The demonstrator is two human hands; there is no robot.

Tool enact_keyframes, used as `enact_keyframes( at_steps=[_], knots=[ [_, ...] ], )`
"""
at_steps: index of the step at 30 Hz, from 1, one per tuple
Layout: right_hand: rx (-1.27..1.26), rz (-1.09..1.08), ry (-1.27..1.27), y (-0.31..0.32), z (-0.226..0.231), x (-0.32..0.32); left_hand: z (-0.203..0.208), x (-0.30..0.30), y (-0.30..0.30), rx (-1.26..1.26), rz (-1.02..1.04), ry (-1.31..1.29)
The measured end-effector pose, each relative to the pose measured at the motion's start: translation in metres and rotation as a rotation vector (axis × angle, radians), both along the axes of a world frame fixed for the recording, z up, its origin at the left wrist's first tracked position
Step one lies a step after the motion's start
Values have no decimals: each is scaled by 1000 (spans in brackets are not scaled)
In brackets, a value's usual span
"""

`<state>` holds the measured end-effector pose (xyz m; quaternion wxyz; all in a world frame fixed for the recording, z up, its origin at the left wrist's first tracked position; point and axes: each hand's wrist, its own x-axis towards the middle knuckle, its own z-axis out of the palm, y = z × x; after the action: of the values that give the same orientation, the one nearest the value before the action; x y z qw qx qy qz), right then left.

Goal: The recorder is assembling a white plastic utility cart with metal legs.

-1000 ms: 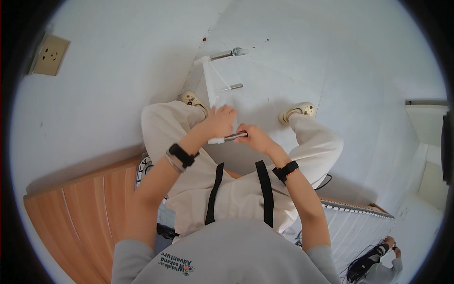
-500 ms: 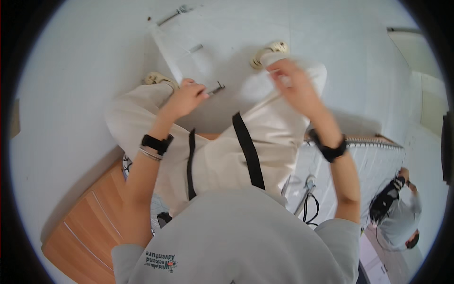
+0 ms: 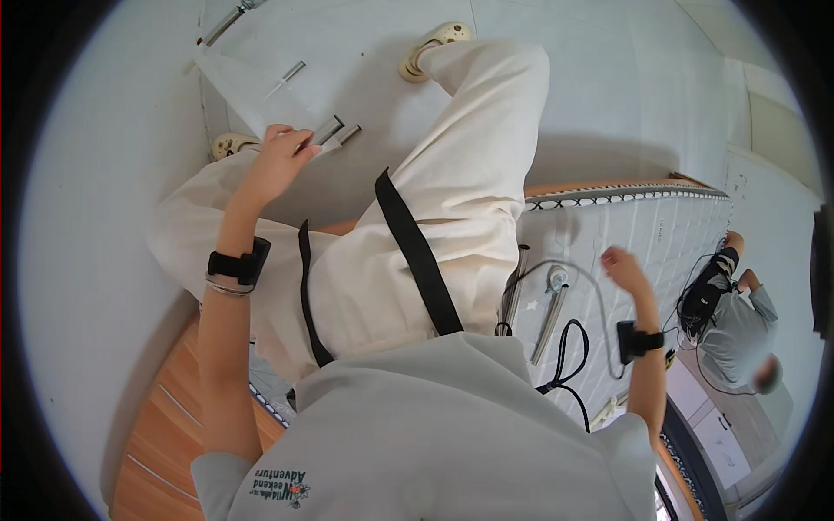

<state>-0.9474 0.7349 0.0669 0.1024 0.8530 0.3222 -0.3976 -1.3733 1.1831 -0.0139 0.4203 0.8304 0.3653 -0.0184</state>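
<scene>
My left hand [image 3: 280, 165] is closed around the near end of a metal tube [image 3: 328, 130], above the pale floor between my legs. Close beside that tube is a second metal tube [image 3: 349, 135]. A translucent white panel [image 3: 230, 87] lies just beyond, with a thinner metal rod [image 3: 295, 69] next to it. My right hand [image 3: 627, 269] reaches out to the right over a quilted mattress [image 3: 660, 234]. Motion blurs its fingers, so what they hold, if anything, is unclear. A thin grey cable [image 3: 599, 304] hangs near it.
On the mattress beside my hip are a metal tube with a white fitting [image 3: 547, 323] and a black cord loop [image 3: 565, 369]. Another tube [image 3: 230, 26] lies at the far left. Wooden slats [image 3: 178, 404] are at lower left. Another person [image 3: 738, 321] works at the far right.
My right hand has swung from above my right knee back to the right, over the mattress. My left hand has stayed by the tube. The view has shifted rightward.
</scene>
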Motion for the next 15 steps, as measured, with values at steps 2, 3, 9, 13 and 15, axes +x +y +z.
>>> enact_keyframes(
  at_steps=[2,3,9,13,15],
  knots=[
    [-45,-103,111,18,-9,-46,7,-5,3,32,13,5],
    [-15,-99,95,16,-10,-56,12,0,3,-12,-18,76],
    [98,-3,-27,-9,-43,-75,16,-7,4,-65,-65,176],
    [-174,-12,-35,12,-53,-84,9,-16,2,7,-1,11],
    [-248,12,-35,16,-56,-81,7,-18,4,-28,-9,65]
  ],
)
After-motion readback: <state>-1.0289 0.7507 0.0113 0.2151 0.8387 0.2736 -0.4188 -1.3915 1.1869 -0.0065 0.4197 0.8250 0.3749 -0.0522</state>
